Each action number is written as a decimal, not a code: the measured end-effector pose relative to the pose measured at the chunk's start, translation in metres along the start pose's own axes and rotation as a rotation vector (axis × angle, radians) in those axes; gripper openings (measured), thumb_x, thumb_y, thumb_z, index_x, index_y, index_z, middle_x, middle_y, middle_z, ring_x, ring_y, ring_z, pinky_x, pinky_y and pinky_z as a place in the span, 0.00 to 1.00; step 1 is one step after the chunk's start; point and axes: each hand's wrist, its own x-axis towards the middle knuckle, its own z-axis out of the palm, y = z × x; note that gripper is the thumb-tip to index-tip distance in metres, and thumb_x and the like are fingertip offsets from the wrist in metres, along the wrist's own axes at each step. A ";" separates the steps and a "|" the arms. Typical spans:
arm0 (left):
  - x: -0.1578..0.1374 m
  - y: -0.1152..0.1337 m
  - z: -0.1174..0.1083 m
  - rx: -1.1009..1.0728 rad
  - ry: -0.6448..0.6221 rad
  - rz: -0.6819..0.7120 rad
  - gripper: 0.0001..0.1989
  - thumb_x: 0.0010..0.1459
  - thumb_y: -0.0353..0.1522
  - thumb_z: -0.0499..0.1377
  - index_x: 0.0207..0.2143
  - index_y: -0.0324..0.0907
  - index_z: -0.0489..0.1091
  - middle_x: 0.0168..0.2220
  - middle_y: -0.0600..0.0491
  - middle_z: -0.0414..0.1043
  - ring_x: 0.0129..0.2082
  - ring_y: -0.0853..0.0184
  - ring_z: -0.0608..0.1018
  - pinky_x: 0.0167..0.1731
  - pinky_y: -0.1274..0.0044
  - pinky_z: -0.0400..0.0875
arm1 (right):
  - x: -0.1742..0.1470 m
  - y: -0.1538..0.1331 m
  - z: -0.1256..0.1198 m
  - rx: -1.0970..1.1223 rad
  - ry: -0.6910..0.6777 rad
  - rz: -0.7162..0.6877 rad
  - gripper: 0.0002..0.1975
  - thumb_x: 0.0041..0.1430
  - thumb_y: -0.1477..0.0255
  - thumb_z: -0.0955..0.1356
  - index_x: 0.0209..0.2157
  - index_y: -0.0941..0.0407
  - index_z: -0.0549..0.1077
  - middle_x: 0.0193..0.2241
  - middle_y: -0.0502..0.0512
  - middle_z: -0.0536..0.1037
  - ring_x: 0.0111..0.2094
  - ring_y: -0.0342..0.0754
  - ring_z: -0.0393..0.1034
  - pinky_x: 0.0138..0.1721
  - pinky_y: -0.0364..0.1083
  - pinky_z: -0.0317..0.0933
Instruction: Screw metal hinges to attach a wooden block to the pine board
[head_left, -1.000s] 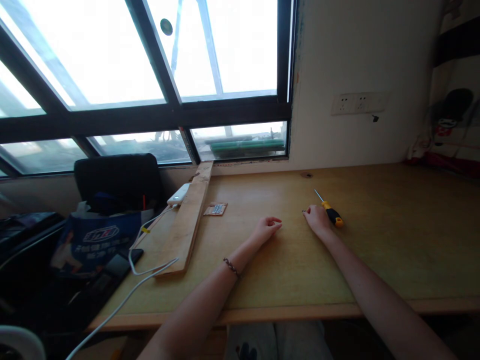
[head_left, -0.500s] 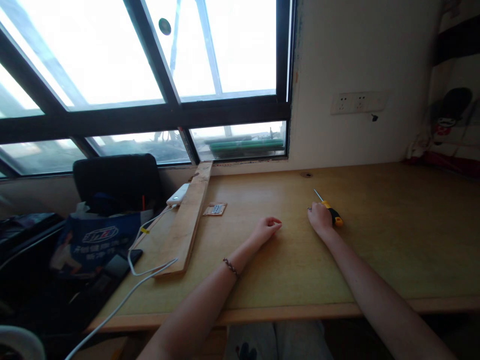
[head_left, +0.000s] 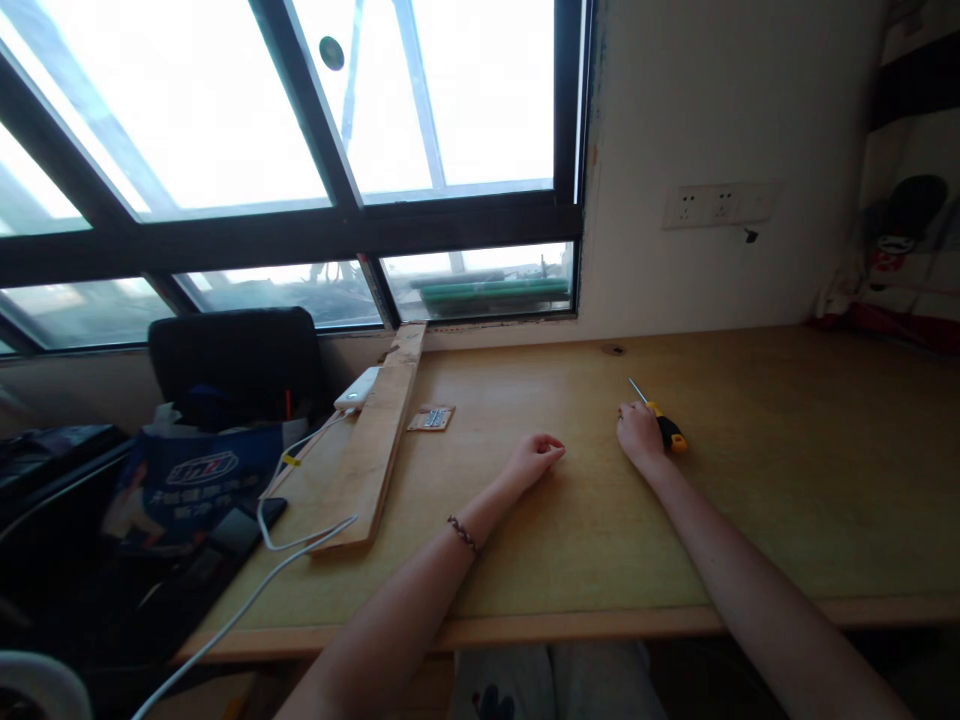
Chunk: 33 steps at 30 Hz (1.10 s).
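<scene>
My left hand (head_left: 534, 457) rests on the wooden table (head_left: 510, 570), fingers curled in and thumb side up; nothing shows in it. A braided bracelet circles that wrist. Further right, my right hand (head_left: 639, 432) lies on the tabletop in a loose fist, its fingertips mostly hidden. Right against it on its far right side lies a screwdriver with a yellow and black handle (head_left: 670, 432), its thin shaft pointing away toward the wall. The hand partly overlaps the tool but is not wrapped round the handle. To the left is a small flat brown piece with a silvery patterned middle (head_left: 432, 418).
A long wooden board (head_left: 367, 460) lies left on the table, beside a white device (head_left: 357, 390) with a white cable (head_left: 247, 590). Beyond the left edge are a dark chair (head_left: 236, 355) and a blue bag (head_left: 199, 480). A wall socket (head_left: 720, 205) sits above the table.
</scene>
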 end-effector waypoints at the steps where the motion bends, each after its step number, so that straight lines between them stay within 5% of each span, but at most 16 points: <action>1: 0.000 0.000 0.000 -0.002 -0.002 0.002 0.14 0.50 0.36 0.57 0.34 0.34 0.71 0.15 0.61 0.58 0.16 0.76 0.59 0.19 0.80 0.51 | 0.000 0.001 0.001 0.000 -0.007 -0.001 0.15 0.58 0.79 0.58 0.41 0.60 0.73 0.37 0.62 0.72 0.41 0.51 0.62 0.41 0.44 0.53; 33: -0.001 0.000 0.002 0.014 -0.007 0.004 0.13 0.50 0.36 0.57 0.33 0.35 0.71 0.15 0.61 0.58 0.16 0.76 0.60 0.18 0.80 0.51 | -0.002 0.000 0.000 -0.070 -0.044 -0.010 0.17 0.58 0.81 0.56 0.34 0.62 0.75 0.35 0.64 0.74 0.40 0.52 0.63 0.39 0.46 0.52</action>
